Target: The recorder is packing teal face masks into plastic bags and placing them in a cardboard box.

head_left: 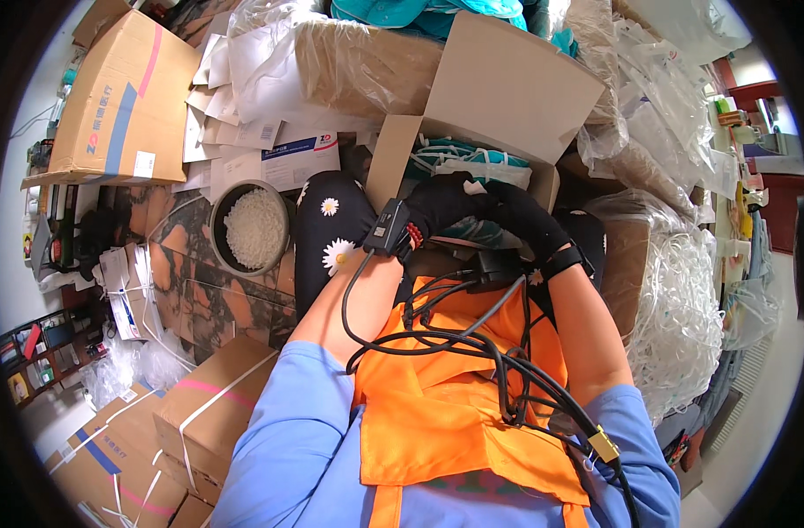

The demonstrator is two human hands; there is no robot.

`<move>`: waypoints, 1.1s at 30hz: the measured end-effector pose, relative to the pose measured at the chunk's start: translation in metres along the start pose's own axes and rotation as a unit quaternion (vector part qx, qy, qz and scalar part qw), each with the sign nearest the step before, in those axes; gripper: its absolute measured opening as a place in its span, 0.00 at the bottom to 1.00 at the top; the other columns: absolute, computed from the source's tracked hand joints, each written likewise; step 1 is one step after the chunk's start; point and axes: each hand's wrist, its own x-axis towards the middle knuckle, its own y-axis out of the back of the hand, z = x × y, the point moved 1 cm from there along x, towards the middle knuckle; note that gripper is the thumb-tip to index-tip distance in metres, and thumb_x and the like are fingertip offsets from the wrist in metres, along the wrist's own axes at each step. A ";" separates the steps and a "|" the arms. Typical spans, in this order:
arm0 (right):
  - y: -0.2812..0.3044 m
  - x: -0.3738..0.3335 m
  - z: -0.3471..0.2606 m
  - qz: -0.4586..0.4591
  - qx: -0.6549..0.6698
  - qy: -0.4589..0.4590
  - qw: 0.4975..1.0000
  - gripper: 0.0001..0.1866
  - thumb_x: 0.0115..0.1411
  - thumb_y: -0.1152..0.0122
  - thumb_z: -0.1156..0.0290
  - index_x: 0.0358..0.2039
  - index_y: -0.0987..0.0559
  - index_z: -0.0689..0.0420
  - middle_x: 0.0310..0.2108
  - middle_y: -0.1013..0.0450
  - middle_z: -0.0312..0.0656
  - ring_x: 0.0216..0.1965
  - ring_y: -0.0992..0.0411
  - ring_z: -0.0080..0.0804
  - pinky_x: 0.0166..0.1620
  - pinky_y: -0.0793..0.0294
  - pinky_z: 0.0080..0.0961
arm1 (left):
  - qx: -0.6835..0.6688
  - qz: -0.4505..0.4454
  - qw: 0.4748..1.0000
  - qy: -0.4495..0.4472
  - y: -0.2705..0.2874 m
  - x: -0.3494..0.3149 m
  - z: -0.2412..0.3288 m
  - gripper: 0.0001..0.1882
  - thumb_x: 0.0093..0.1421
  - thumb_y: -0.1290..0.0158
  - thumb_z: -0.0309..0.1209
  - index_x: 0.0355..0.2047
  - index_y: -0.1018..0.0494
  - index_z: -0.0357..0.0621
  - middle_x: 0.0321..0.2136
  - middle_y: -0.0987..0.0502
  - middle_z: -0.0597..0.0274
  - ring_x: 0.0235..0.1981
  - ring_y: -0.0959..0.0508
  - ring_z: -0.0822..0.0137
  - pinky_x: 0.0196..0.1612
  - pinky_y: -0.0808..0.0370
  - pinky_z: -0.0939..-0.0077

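Observation:
Both of my hands wear black gloves and meet above an open cardboard box point(397, 158) between my knees. My left hand point(441, 202) has its fingers curled in, close against the right. A small white bit point(474, 187) shows where the fingertips meet; its kind is too small to make out. My right hand point(521, 214) is bent with its fingers pressed together at the same spot. Inside the box lie teal fabric pieces point(446, 151) with white straps, some in clear wrapping. My hands partly cover the near side of the box.
A round bowl of white pellets point(252, 231) stands left of my knee. At the right sits a big clear bag of white cord loops point(675, 308). Plastic-lined cartons point(367, 66) with teal pieces are ahead. Strapped cartons point(217, 396) stand lower left; black cables point(455, 339) cross my orange apron.

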 end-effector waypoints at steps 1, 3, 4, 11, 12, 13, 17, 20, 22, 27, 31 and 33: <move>-0.002 0.002 0.005 -0.021 0.011 0.014 1.000 0.17 0.56 0.38 0.68 0.45 0.23 0.59 0.41 0.23 0.48 0.42 0.26 0.39 0.47 0.30 0.32 | 0.014 0.060 0.998 -0.018 -0.010 0.003 -0.010 0.33 0.53 0.48 0.58 0.44 0.26 0.39 0.39 0.22 0.45 0.42 0.23 0.50 0.47 0.29 0.62; -0.005 0.005 0.007 -0.066 0.036 0.040 0.996 0.15 0.57 0.39 0.67 0.44 0.22 0.59 0.41 0.23 0.48 0.42 0.26 0.40 0.47 0.30 0.32 | 0.052 0.128 0.987 -0.077 -0.018 0.005 -0.019 0.29 0.56 0.48 0.54 0.43 0.25 0.40 0.38 0.22 0.46 0.41 0.23 0.50 0.46 0.29 0.62; -0.004 0.005 0.003 -0.051 0.015 0.041 0.998 0.15 0.57 0.39 0.67 0.44 0.22 0.58 0.41 0.23 0.49 0.42 0.26 0.41 0.47 0.30 0.32 | 0.076 0.136 0.981 -0.119 -0.016 0.003 -0.020 0.26 0.57 0.49 0.52 0.43 0.25 0.40 0.38 0.22 0.46 0.41 0.23 0.50 0.46 0.29 0.63; -0.003 -0.004 -0.021 0.102 -0.166 0.015 0.981 0.11 0.56 0.41 0.62 0.35 0.19 0.55 0.33 0.23 0.48 0.35 0.25 0.48 0.37 0.28 0.36 | 0.001 0.137 0.980 -0.144 -0.003 0.003 -0.001 0.14 0.62 0.51 0.38 0.42 0.24 0.44 0.35 0.21 0.49 0.34 0.21 0.52 0.37 0.26 0.64; -0.006 -0.002 -0.040 0.103 -0.197 0.022 0.975 0.11 0.55 0.41 0.62 0.32 0.19 0.55 0.31 0.23 0.48 0.34 0.24 0.48 0.35 0.28 0.38 | 0.051 0.176 0.973 -0.144 0.001 -0.005 -0.004 0.14 0.62 0.51 0.38 0.41 0.24 0.44 0.34 0.21 0.49 0.32 0.21 0.52 0.35 0.26 0.64; -0.006 -0.006 -0.046 0.122 -0.241 0.051 0.961 0.10 0.55 0.42 0.62 0.30 0.19 0.55 0.29 0.23 0.47 0.32 0.25 0.48 0.34 0.28 0.38 | 0.095 0.193 0.963 -0.160 -0.004 -0.001 -0.006 0.13 0.62 0.51 0.37 0.40 0.24 0.44 0.32 0.21 0.50 0.31 0.21 0.52 0.33 0.26 0.63; -0.010 -0.014 -0.074 0.108 -0.396 0.135 0.902 0.08 0.53 0.43 0.64 0.25 0.20 0.54 0.23 0.25 0.46 0.28 0.25 0.46 0.32 0.28 0.39 | 0.163 0.293 0.917 -0.216 -0.021 0.008 -0.022 0.11 0.60 0.49 0.37 0.36 0.24 0.44 0.28 0.22 0.50 0.27 0.22 0.53 0.29 0.26 0.62; -0.015 -0.024 -0.090 0.071 -0.443 0.182 0.875 0.07 0.51 0.42 0.65 0.23 0.21 0.53 0.21 0.27 0.46 0.26 0.25 0.45 0.31 0.27 0.39 | 0.054 0.256 0.960 -0.103 -0.023 0.011 -0.030 0.12 0.60 0.51 0.37 0.35 0.23 0.44 0.27 0.22 0.50 0.27 0.22 0.53 0.29 0.25 0.59; -0.021 -0.032 -0.095 0.049 -0.440 0.197 0.875 0.05 0.49 0.42 0.66 0.23 0.23 0.53 0.20 0.28 0.45 0.27 0.26 0.44 0.31 0.29 0.39 | 0.176 0.261 0.946 -0.082 -0.030 0.020 -0.038 0.13 0.60 0.53 0.37 0.34 0.23 0.44 0.27 0.22 0.50 0.28 0.21 0.53 0.29 0.25 0.58; -0.024 -0.065 -0.113 -0.002 -0.395 0.239 0.887 0.06 0.48 0.42 0.66 0.24 0.28 0.53 0.21 0.32 0.42 0.26 0.31 0.44 0.31 0.34 0.40 | 0.391 0.211 0.896 -0.007 -0.031 0.008 -0.040 0.12 0.59 0.55 0.35 0.31 0.22 0.47 0.28 0.21 0.56 0.28 0.20 0.57 0.28 0.24 0.58; -0.017 -0.066 -0.108 -0.022 -0.403 0.237 0.884 0.06 0.47 0.40 0.66 0.24 0.25 0.52 0.22 0.30 0.42 0.27 0.30 0.42 0.32 0.32 0.37 | 0.473 0.121 0.873 0.005 -0.036 0.014 -0.069 0.12 0.55 0.52 0.30 0.37 0.23 0.44 0.35 0.21 0.53 0.40 0.21 0.55 0.41 0.24 0.58; -0.009 -0.054 -0.099 -0.034 -0.436 0.217 0.873 0.06 0.46 0.39 0.66 0.24 0.24 0.52 0.25 0.29 0.41 0.32 0.29 0.40 0.35 0.32 0.35 | 0.387 0.223 0.895 0.001 -0.038 0.025 -0.070 0.14 0.54 0.52 0.29 0.40 0.24 0.43 0.39 0.23 0.51 0.44 0.23 0.54 0.45 0.27 0.59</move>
